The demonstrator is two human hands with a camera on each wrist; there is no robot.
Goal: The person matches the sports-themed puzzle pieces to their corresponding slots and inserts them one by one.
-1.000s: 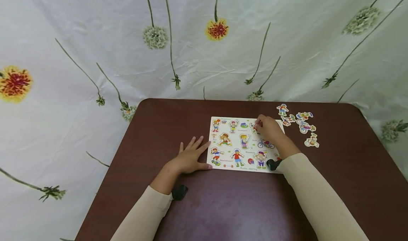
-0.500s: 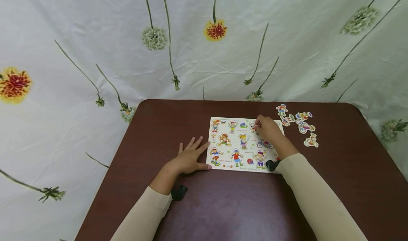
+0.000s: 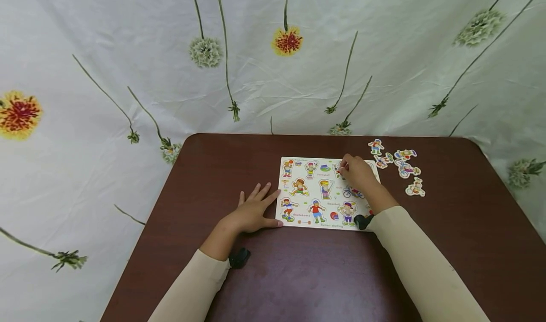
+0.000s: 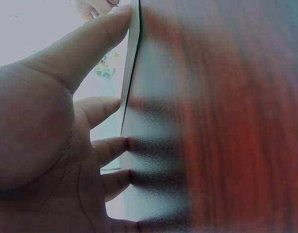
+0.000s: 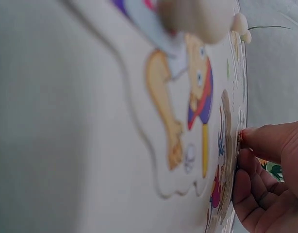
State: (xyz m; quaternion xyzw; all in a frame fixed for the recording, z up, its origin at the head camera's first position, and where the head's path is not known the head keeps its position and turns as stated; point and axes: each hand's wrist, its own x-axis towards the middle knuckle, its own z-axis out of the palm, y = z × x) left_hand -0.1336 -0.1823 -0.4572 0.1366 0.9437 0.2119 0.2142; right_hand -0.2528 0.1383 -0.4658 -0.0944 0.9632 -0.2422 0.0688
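Note:
A white knob puzzle board (image 3: 304,206) printed with sports figures lies on the brown table. My left hand (image 3: 249,213) rests on the table with fingers spread. Its thumb and index fingertip meet the board's left edge, and the left wrist view shows the thumb (image 4: 86,46) at that edge. Over the board's upper right, my right hand (image 3: 358,173) pinches a small puzzle piece (image 3: 337,172) against the surface, the hand covering most of it. In the right wrist view, a batter piece (image 5: 161,87) with a pale knob (image 5: 207,19) sits in its recess near the camera.
Several loose figure pieces lie right of the board, among them a standing figure (image 3: 376,147), a cyclist piece (image 3: 407,169) and a lone piece (image 3: 415,187) nearer me. A white flowered cloth (image 3: 256,76) hangs behind the table's (image 3: 324,274) far edge.
The view has shifted very slightly. Both hands keep their places on the board, and the loose pieces lie as before.

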